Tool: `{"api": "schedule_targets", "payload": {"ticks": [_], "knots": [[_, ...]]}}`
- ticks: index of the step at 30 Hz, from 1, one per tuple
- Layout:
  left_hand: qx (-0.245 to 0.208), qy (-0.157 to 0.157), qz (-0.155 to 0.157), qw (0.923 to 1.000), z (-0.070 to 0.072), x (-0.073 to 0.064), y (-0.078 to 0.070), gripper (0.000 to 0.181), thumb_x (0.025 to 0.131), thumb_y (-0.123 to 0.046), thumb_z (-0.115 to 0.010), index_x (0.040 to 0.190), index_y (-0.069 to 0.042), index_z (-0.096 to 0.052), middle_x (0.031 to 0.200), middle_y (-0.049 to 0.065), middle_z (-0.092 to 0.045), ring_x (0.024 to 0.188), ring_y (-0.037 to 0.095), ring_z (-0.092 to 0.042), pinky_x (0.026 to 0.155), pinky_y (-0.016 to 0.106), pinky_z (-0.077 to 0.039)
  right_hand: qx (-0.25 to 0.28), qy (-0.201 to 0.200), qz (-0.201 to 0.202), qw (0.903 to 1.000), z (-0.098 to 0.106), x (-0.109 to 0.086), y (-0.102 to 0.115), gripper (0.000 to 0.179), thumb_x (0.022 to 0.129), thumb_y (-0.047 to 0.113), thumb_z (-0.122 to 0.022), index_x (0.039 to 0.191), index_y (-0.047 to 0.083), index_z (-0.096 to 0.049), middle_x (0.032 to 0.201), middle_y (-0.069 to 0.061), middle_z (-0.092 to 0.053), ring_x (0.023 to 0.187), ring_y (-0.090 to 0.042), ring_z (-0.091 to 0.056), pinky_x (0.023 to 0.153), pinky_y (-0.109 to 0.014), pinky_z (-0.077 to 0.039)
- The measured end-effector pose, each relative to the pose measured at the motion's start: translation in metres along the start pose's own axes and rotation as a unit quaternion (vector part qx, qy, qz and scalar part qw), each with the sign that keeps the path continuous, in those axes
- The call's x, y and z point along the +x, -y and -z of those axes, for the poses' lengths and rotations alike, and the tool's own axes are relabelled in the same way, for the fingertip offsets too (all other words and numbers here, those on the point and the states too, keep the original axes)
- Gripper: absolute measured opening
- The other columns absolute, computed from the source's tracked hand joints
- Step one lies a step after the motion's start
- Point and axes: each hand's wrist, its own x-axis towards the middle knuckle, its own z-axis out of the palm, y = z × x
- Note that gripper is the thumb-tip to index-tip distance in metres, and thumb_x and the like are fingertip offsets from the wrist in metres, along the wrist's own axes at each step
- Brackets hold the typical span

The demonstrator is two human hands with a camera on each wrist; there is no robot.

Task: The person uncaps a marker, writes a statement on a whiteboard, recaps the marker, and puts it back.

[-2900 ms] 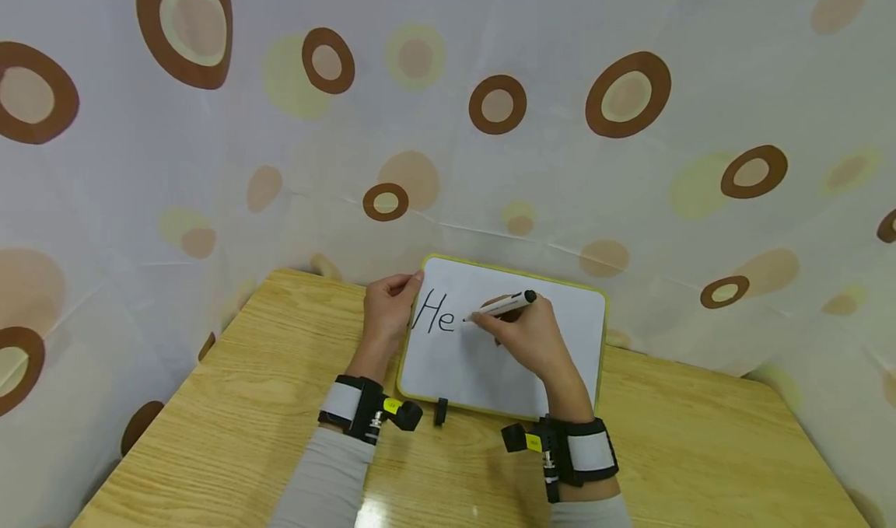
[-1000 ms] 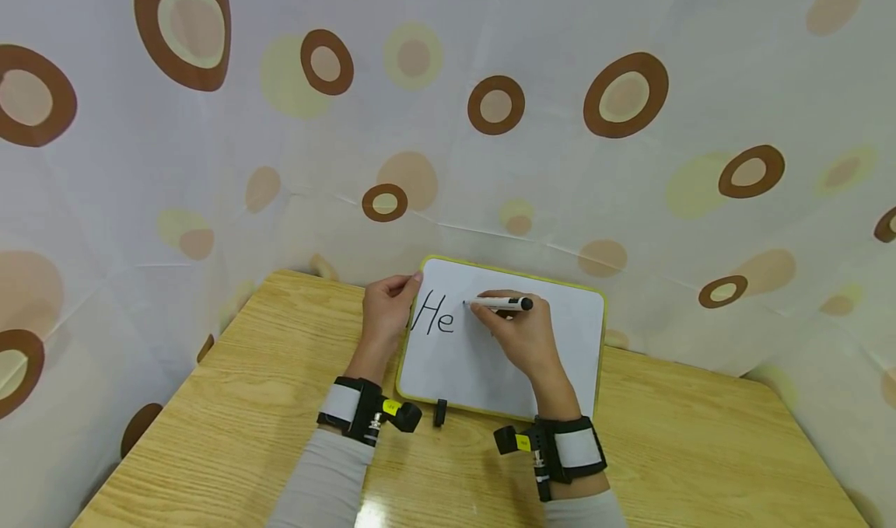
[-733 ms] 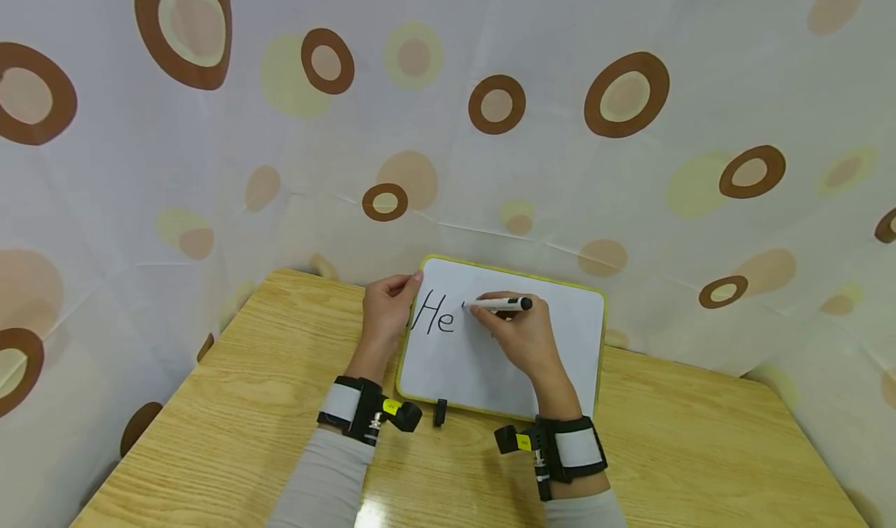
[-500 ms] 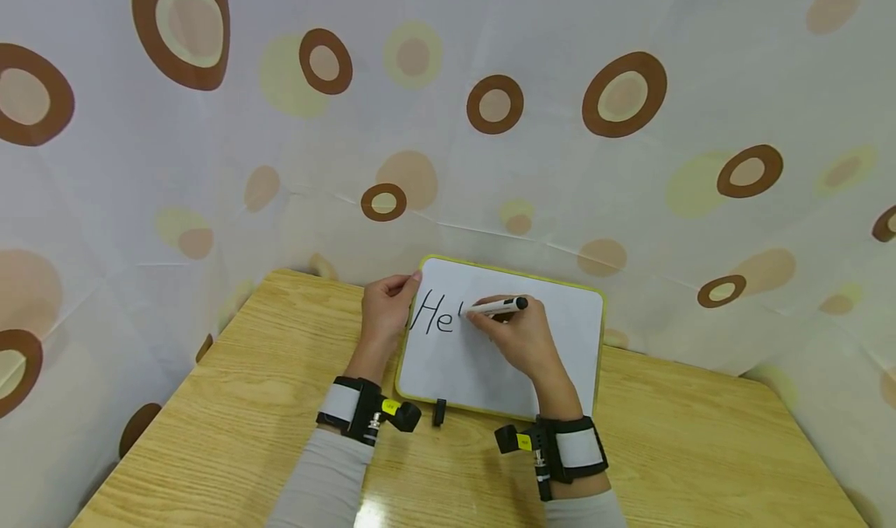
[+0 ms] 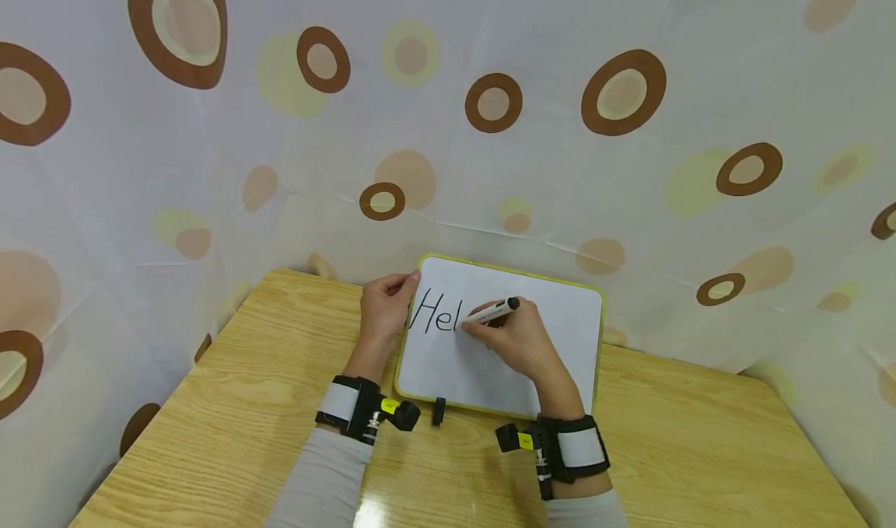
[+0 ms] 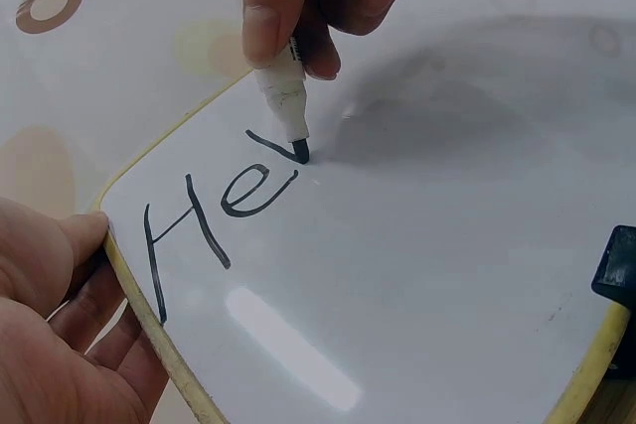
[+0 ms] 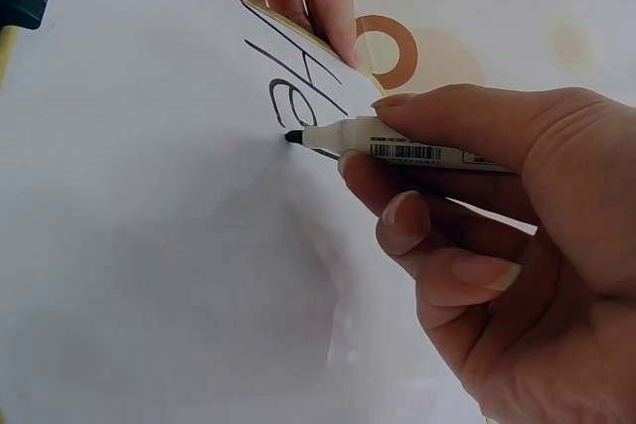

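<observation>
White marker (image 5: 494,311) sits pinched in our right hand (image 5: 523,340), tip touching the board's (image 5: 448,368) left half; our left hand (image 5: 384,307) grips its left edge; should that slip, we risk crooked strokes.

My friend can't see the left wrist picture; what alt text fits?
A right hand holds a marker, its dark tip at the end of a stroke after "He" on a whiteboard. A left hand grips the yellow edge.
</observation>
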Motion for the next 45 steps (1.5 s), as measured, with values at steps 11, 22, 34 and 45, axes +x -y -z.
{"api": "schedule_targets", "payload": {"ticks": [11, 22, 34, 45], "knots": [[0.002, -0.002, 0.0, 1.0, -0.001, 0.001, 0.001, 0.028, 0.1, -0.027, -0.07, 0.108, -0.002, -0.078, 0.094, 0.013, -0.074, 0.077, 0.016, -0.065, 0.064, 0.024, -0.051, -0.015, 0.016, -0.016, 0.9996, 0.007, -0.003, 0.001, 0.009, 0.085, 0.017, -0.084, 0.089, 0.011, -0.078, 0.076, -0.001, -0.071, 0.062, -0.017, -0.063, 0.058, -0.034, -0.051], [0.001, 0.002, -0.002, 1.0, 0.0, 0.0, 0.0, 0.029, 0.1, -0.028, -0.069, 0.109, -0.001, -0.078, 0.096, 0.015, -0.074, 0.077, 0.018, -0.066, 0.064, 0.025, -0.052, -0.001, -0.011, -0.011, 0.9999, 0.024, -0.006, -0.005, 0.009, 0.087, 0.018, -0.082, 0.091, 0.01, -0.079, 0.075, -0.01, -0.073, 0.061, -0.028, -0.064, 0.055, -0.033, -0.048], [-0.012, 0.003, -0.007, 0.9999, 0.0, -0.002, 0.0, 0.027, 0.1, -0.025, -0.07, 0.107, 0.0, -0.078, 0.093, 0.014, -0.074, 0.074, 0.014, -0.064, 0.063, 0.022, -0.051, 0.033, -0.084, 0.033, 0.9954, 0.022, -0.003, -0.007, 0.012, 0.089, 0.017, -0.082, 0.097, 0.008, -0.081, 0.077, -0.009, -0.073, 0.059, -0.025, -0.063, 0.054, -0.03, -0.049], [-0.006, 0.004, -0.004, 1.0, 0.001, -0.002, -0.001, 0.028, 0.1, -0.026, -0.069, 0.108, 0.0, -0.078, 0.094, 0.014, -0.074, 0.076, 0.015, -0.064, 0.064, 0.023, -0.051, 0.032, -0.087, 0.032, 0.9952, 0.017, -0.002, -0.007, 0.011, 0.089, 0.016, -0.082, 0.097, 0.009, -0.081, 0.08, -0.007, -0.074, 0.061, -0.023, -0.064, 0.054, -0.029, -0.049]]}}
